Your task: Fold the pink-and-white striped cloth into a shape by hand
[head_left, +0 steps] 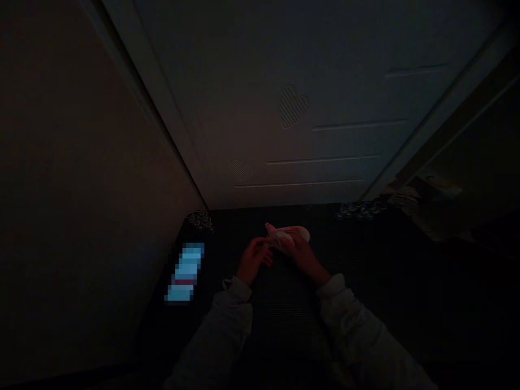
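Observation:
The scene is very dark. My right hand [298,250] is wrapped round a small pale object [289,235], soft-looking and pinkish-white, held just above a dark ribbed mat [284,303]. My left hand [254,261] is beside it on the left, fingers curled and pointing toward the object's end; whether they touch it or pinch anything is unclear. Both arms wear light long sleeves.
A lit phone screen [186,272] lies on the floor to the left. Clusters of small shiny round pieces [200,219] and more shiny pieces [361,209] sit at the mat's far corners. A pale door with heart patterns [293,105] stands ahead. Cluttered items [422,200] lie far right.

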### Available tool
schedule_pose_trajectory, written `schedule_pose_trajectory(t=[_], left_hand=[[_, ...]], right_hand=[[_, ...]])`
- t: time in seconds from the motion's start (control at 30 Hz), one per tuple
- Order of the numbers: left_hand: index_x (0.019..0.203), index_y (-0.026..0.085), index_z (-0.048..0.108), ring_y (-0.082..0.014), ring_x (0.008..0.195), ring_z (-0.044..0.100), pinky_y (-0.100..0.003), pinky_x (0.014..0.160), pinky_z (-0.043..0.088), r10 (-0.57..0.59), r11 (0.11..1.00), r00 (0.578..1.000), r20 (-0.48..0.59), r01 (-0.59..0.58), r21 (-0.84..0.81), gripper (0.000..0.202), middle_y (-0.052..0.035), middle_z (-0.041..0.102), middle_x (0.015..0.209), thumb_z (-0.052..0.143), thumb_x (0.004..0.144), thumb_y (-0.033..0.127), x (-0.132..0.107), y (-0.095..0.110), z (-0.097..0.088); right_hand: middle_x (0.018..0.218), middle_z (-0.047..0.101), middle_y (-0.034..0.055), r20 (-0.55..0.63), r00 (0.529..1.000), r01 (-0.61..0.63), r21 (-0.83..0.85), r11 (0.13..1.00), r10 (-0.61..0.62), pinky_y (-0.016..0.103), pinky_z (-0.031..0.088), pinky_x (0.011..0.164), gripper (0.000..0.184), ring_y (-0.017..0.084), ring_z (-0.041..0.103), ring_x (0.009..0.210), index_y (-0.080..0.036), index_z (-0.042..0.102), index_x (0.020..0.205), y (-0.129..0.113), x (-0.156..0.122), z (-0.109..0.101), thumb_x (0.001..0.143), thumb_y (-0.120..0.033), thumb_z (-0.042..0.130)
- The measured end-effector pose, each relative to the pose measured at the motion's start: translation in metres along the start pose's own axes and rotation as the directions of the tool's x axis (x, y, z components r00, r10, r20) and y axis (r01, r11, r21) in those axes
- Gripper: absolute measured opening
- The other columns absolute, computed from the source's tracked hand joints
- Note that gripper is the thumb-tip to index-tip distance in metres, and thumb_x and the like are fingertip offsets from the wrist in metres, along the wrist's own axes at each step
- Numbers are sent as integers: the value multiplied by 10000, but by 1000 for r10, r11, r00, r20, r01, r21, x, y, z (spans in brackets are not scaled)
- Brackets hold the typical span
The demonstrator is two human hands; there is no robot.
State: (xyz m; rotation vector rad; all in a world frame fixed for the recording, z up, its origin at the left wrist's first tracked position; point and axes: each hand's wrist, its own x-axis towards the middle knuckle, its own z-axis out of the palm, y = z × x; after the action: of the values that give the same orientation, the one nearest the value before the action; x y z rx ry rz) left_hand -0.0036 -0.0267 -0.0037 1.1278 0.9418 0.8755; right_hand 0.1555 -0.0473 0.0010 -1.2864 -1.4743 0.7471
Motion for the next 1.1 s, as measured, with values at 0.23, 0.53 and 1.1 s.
schedule_pose_trajectory(t=[0.23, 0.53, 1.1], left_hand=[[962, 166, 462, -83, 511, 531, -226, 510, 422, 38, 999, 998, 53, -39, 8, 410, 21, 575, 664, 654, 631, 311, -1, 0, 0], [793, 135, 483, -106, 509, 545, -238, 484, 420, -35, 999, 998, 44, 34, 12, 368, -23, 593, 639, 541, 692, 485, -1, 0, -2], [810, 145, 501, -92, 535, 521, -231, 511, 412, 18, 998, 999, 39, -21, 60, 326, 3, 558, 642, 559, 693, 444, -1, 2, 3]], right_hand=[[1008, 583, 41, -23, 997, -73, 72, 995, 75, 387, 367, 883, 321, 219, 495, 999, -223, 610, 945, 8, -1, 1, 821, -425, 393], [1042, 534, 62, -15, 1000, 6, 10, 1000, -6, 391, 362, 882, 332, 223, 462, 1017, -208, 557, 1006, 9, 0, 1, 720, -377, 566], [1005, 553, 54, -31, 999, -9, -14, 1000, 9, 398, 374, 871, 294, 217, 485, 977, -219, 537, 1003, 5, -2, 4, 816, -408, 412]])
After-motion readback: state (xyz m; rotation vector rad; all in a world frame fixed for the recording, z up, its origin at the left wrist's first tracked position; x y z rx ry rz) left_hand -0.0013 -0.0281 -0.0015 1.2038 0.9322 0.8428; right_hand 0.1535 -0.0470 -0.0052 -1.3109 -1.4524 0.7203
